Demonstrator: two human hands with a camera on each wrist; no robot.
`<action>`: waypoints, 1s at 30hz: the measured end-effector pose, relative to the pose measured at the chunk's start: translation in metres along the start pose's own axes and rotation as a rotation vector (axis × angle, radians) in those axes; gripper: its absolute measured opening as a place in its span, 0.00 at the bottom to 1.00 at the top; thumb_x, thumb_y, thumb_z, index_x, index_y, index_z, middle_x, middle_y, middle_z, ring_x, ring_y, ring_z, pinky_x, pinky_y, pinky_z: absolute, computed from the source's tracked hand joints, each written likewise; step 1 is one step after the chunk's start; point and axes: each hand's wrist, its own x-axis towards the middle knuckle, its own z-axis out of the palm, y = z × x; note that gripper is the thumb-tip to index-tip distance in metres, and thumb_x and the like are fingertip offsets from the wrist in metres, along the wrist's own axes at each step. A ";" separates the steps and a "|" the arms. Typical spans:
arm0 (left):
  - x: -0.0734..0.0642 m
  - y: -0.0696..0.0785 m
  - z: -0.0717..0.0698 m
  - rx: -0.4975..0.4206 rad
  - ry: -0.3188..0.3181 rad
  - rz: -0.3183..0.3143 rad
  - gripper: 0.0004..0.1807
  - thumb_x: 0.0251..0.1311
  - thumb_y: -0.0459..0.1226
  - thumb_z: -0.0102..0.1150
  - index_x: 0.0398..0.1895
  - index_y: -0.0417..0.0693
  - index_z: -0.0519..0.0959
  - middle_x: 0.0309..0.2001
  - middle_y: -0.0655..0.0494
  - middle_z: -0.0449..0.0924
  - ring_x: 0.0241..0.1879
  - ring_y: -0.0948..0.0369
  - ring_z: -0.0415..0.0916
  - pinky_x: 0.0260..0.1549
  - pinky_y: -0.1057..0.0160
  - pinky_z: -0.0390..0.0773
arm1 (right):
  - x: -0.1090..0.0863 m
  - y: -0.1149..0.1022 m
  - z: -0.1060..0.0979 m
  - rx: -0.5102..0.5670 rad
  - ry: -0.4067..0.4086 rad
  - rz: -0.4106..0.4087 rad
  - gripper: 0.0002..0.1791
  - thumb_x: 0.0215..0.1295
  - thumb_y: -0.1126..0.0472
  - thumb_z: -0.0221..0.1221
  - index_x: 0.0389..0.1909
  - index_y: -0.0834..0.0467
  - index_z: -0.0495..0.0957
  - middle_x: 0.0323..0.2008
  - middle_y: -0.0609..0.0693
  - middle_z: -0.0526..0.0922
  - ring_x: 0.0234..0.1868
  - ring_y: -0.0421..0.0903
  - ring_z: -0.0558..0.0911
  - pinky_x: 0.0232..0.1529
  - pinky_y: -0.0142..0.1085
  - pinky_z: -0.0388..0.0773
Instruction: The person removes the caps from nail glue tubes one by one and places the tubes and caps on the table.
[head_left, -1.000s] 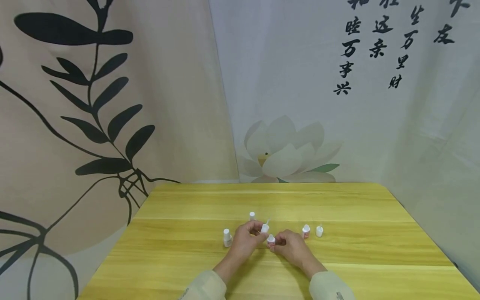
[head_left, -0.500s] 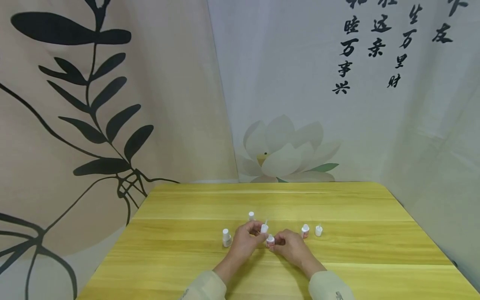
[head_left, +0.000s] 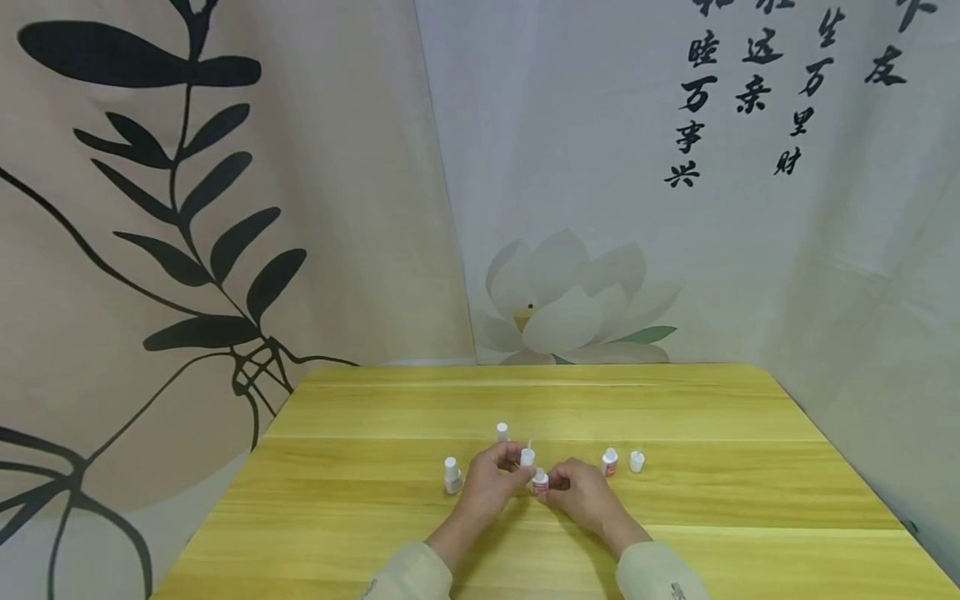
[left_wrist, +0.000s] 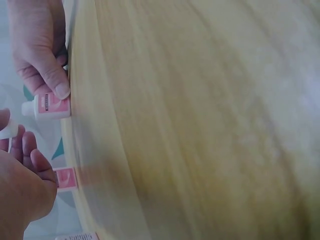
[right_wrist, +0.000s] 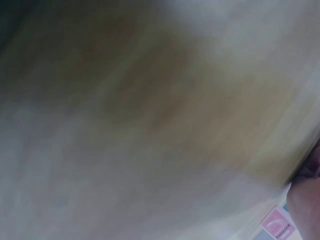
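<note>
My left hand pinches a white cap between thumb and fingers, its thin stem pointing up. To its right, my right hand grips a small white bottle with a pink label, upright and low at the table. In the left wrist view the right thumb presses on that bottle's label, and the cap shows at the left edge above the left hand. The right wrist view catches part of the right hand beside the bottle's pink label.
On the wooden table, a capped white bottle stands left of the hands and another capped bottle behind the left one. Rightward are a pink-labelled bottle and a white cap with its stem up. A printed curtain hangs behind.
</note>
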 end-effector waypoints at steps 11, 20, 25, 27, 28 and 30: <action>-0.003 0.001 0.000 -0.034 -0.004 0.016 0.11 0.56 0.32 0.69 0.43 0.42 0.81 0.39 0.53 0.80 0.40 0.59 0.73 0.36 0.67 0.74 | -0.001 0.001 0.000 0.006 0.000 0.001 0.06 0.59 0.57 0.70 0.33 0.53 0.84 0.34 0.44 0.79 0.37 0.42 0.77 0.41 0.38 0.76; -0.004 -0.001 0.001 -0.012 0.005 0.034 0.13 0.56 0.27 0.66 0.45 0.36 0.79 0.39 0.48 0.80 0.39 0.57 0.74 0.36 0.67 0.74 | 0.001 0.003 0.002 -0.020 0.005 -0.008 0.06 0.58 0.56 0.71 0.32 0.51 0.84 0.33 0.44 0.78 0.36 0.41 0.77 0.40 0.38 0.76; -0.003 -0.003 -0.001 -0.042 0.004 0.014 0.14 0.57 0.31 0.68 0.46 0.41 0.80 0.40 0.53 0.81 0.41 0.59 0.74 0.38 0.67 0.75 | 0.001 0.003 0.002 -0.020 0.004 -0.006 0.06 0.58 0.56 0.71 0.32 0.51 0.84 0.33 0.44 0.78 0.36 0.41 0.76 0.40 0.37 0.76; -0.004 -0.003 -0.002 -0.060 0.000 0.011 0.15 0.57 0.32 0.69 0.47 0.41 0.80 0.40 0.54 0.81 0.41 0.59 0.74 0.39 0.67 0.75 | 0.001 0.002 0.002 -0.020 0.004 -0.005 0.06 0.58 0.55 0.71 0.32 0.51 0.84 0.33 0.44 0.78 0.36 0.41 0.76 0.40 0.37 0.76; -0.004 -0.002 -0.002 -0.068 -0.002 0.013 0.15 0.56 0.32 0.69 0.47 0.41 0.80 0.40 0.54 0.80 0.41 0.59 0.74 0.39 0.67 0.75 | 0.001 0.002 0.002 -0.021 0.004 -0.004 0.06 0.58 0.55 0.71 0.32 0.51 0.84 0.33 0.44 0.78 0.36 0.41 0.76 0.40 0.37 0.76; -0.005 -0.002 -0.003 -0.078 -0.005 0.019 0.15 0.56 0.32 0.69 0.46 0.41 0.80 0.40 0.53 0.80 0.41 0.59 0.74 0.38 0.67 0.76 | 0.001 0.001 0.002 -0.026 0.006 -0.006 0.06 0.58 0.55 0.71 0.31 0.51 0.84 0.33 0.44 0.78 0.36 0.42 0.76 0.40 0.37 0.75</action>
